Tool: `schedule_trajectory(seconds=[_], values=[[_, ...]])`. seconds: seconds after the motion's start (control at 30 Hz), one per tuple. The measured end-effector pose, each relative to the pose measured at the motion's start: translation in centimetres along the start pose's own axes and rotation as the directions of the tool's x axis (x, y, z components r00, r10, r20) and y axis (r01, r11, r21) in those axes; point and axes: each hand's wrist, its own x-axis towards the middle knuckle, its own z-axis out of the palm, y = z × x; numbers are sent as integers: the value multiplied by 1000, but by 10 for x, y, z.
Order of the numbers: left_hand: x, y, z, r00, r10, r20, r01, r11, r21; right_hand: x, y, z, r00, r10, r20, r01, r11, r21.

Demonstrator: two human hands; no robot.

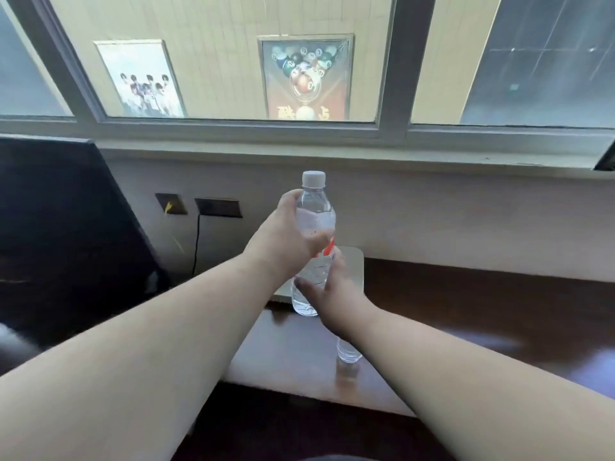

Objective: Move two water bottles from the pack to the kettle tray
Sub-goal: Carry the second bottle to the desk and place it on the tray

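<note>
My left hand (286, 242) is closed around the upper body of a clear water bottle (314, 207) with a white cap and a red-and-white label. The bottle stands upright, its base over the front edge of a pale grey tray (354, 264) on the dark wooden desk. My right hand (332, 294) sits just right of that bottle's lower part, fingers curled. Under its wrist shows the clear bottom of a second bottle (347, 352), which the hand seems to grip; the rest of it is hidden. No pack or kettle shows.
A dark screen (66, 234) stands at the left. Two wall sockets (218, 207) with a black cable (197, 241) sit behind the tray. The dark desk (482, 314) runs right below a window sill (332, 148).
</note>
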Motion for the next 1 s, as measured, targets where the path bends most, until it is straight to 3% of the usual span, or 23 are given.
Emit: schedule_trajectory(seconds=[0.23,0.37,0.67,0.9,1.0], values=[[116,-21,1,985,106,134,-92,990,-104,120,3,-32,999,41,-17,-42,997,-62],[163,-34,19,962,141,233,-124,988,-87,179,24,-53,996,84,-33,-89,967,-237],[240,-94,82,947,-25,319,-27,987,157,293,107,-40,980,200,14,-186,932,-310],[272,-131,117,936,-162,311,-5,882,472,333,159,-7,962,272,32,-253,928,-274],[275,-135,121,931,-178,320,-14,855,518,338,169,0,954,296,38,-273,917,-289]])
